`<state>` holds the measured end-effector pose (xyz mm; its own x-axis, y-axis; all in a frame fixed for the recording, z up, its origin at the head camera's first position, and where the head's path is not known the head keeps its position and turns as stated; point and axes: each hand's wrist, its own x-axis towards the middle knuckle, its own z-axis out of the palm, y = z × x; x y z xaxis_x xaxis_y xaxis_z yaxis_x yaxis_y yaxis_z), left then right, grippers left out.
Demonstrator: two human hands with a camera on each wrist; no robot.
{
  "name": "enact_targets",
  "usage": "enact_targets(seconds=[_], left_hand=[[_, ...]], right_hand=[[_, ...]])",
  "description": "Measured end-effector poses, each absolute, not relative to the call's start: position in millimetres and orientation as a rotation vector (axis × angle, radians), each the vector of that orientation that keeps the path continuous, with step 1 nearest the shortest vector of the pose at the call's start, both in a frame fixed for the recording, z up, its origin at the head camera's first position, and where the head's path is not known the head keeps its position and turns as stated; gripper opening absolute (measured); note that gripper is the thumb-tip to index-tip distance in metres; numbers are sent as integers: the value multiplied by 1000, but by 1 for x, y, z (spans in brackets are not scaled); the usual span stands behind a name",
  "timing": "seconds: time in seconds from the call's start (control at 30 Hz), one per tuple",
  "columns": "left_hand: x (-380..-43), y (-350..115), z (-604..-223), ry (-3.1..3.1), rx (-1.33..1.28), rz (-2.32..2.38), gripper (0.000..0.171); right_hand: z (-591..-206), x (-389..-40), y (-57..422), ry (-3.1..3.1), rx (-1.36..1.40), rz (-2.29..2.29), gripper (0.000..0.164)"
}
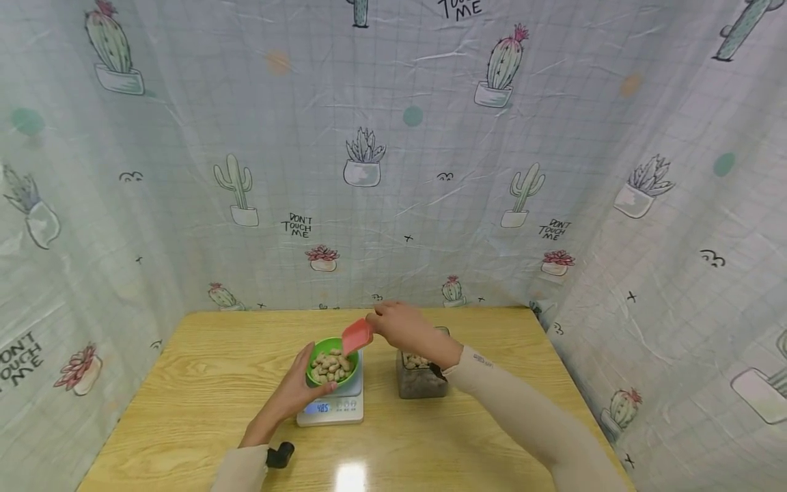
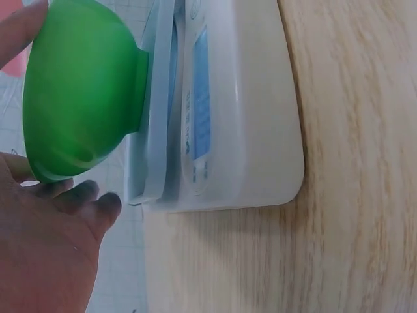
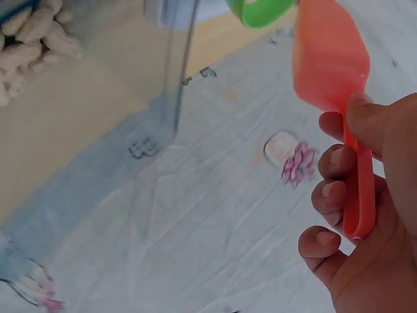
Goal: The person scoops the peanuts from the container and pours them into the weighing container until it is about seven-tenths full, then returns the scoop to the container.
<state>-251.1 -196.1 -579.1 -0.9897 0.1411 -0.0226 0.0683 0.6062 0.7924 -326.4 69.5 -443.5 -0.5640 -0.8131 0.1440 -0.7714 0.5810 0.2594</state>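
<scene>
A green bowl [image 1: 324,344] of unshelled peanuts [image 1: 330,369] stands on a white kitchen scale [image 1: 332,413], whose display seems to read 48.5. My left hand [image 1: 295,388] holds the bowl from its left and near sides, the thumb by the near rim; the left wrist view shows the bowl's foot on the scale's platform. With my right hand [image 1: 402,328] I grip a red scoop [image 1: 357,336] by its handle, fingers curled round it in the right wrist view. The scoop's blade is tilted over the bowl's right rim, and no peanuts show on it.
A clear box [image 1: 422,386] with more peanuts stands right of the scale, partly hidden under my right forearm. The wooden table [image 1: 184,383] reaches back to a cactus-print curtain [image 1: 406,225] that also hangs on both sides.
</scene>
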Motion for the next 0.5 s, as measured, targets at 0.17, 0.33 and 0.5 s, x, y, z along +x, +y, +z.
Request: enact_targets(seconds=[0.17,0.33,0.5], left_hand=[[-249,-198,-574,2795,230,1321,111],[-245,-197,-562,2823,269,1339,105],[-241,-191,-547,2842,290,1390,104]], right_hand=[[-448,-328,92,-2659,1234,47,21],[-454,-325,123,-2685,1116,217,23],[-460,-322,151,-2688,1043,306,22]])
